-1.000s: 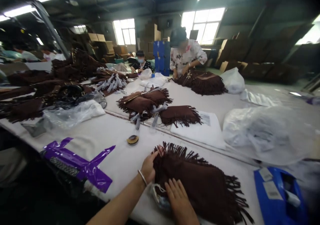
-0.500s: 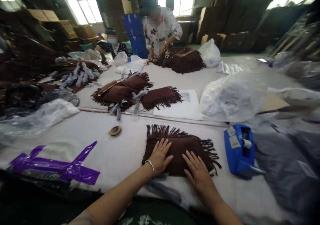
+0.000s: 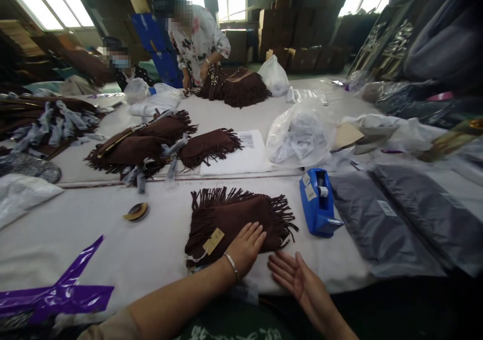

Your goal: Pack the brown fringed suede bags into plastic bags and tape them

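A dark brown fringed bag (image 3: 230, 217) lies flat on the white-covered table in front of me, its fringe spread along the far edge and both sides. On its left part rests a tan paper tag (image 3: 213, 241) on a white string. My left hand (image 3: 245, 247), wearing a silver bangle, presses flat on the bag with fingers stretched out. My right hand (image 3: 292, 274) is turned palm inward just off the bag's near right edge, fingers extended, holding nothing.
Right of the bag stands a blue tape dispenser (image 3: 317, 201), then grey bagged packages (image 3: 381, 219). A wooden-backed brush (image 3: 136, 212) lies left, near purple tape (image 3: 60, 294). Beyond are more fringed bags (image 3: 139, 141) and a clear plastic bag (image 3: 300, 134). A co-worker (image 3: 196, 38) stands across the table.
The view has swung to the right. My left hand has slid rightward over the bag, and the tan tag now shows. My right hand has come off the bag and turned over.
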A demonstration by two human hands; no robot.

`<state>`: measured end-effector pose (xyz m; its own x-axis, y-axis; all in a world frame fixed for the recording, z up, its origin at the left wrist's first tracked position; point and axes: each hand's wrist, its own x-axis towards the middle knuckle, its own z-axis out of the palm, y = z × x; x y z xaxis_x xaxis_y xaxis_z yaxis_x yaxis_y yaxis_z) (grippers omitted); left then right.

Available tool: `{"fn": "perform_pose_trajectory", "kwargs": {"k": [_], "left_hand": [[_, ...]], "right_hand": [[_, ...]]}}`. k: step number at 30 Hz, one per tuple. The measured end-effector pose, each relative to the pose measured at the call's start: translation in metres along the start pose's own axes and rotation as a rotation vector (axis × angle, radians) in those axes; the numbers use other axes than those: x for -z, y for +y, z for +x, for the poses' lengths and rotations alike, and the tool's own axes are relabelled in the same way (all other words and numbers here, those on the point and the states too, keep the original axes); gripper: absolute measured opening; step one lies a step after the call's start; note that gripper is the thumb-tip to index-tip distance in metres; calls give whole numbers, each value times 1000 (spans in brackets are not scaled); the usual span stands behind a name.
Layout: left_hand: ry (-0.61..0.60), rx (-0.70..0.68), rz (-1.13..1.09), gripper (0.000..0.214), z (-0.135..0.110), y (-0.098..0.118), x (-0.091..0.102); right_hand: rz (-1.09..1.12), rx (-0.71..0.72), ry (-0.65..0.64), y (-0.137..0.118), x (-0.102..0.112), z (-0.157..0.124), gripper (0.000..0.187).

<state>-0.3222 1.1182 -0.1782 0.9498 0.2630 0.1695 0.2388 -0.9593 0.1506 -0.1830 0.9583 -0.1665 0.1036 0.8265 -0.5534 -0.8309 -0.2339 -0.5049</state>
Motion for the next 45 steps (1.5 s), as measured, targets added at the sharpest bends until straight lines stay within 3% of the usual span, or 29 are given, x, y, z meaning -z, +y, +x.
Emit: {"fn": "perform_pose_trajectory", "kwargs": {"k": [2,5,10,13,16,18,22,26,29,31,33,35,36,38,40,42,45], "left_hand": [[55,-20,-30,49,-3,-2,8],[103,-50,-81,58,-11,-1,25],[92,-82,-114,67,-24,8,39],[8,-100,-135,68,-28,12,34],[-42,-98,-162,64,-30,13,27],[-47,-99,-204,62,-30,13,23],[0,-88,-391,44,-28,12,20],[66,-31,-595,23,-26,21,25],[-28,95,-716,17,-27,32,46],[-127,235,-888,23,-30,31,71],[-135,358,-1055,32,-38,12,99],[-6,503,-1103,36,-55,-27,123],[101,642,-1082,38,-67,-52,131],[232,924,-1086,43,-96,-105,135],[208,1174,-1230,52,-122,-148,127],[155,1291,-1434,56,-136,-176,113],[-6,1302,-1674,54,-127,-197,94]], "right_hand": [[167,-54,-155,-4,-11,5,72],[314,1,-293,-9,-30,22,78],[325,63,-229,-25,-40,65,76],[196,214,-117,-41,-32,80,79],[-97,406,-30,-53,-28,79,82],[-436,544,32,-53,-33,77,79],[-1073,741,68,-28,-54,84,62],[-1659,800,70,-3,-64,102,57],[-1783,802,97,0,-69,102,58],[-1764,798,1,-3,-76,92,57],[-1668,745,-229,-8,-81,74,53],[-1444,691,-329,-18,-77,54,46],[-1275,680,-262,-25,-70,47,44],[-867,647,39,-44,-49,43,45],[-586,461,253,-65,-25,52,51],[-471,199,290,-83,-9,70,55],[-418,-150,135,-102,-15,102,59]]}}
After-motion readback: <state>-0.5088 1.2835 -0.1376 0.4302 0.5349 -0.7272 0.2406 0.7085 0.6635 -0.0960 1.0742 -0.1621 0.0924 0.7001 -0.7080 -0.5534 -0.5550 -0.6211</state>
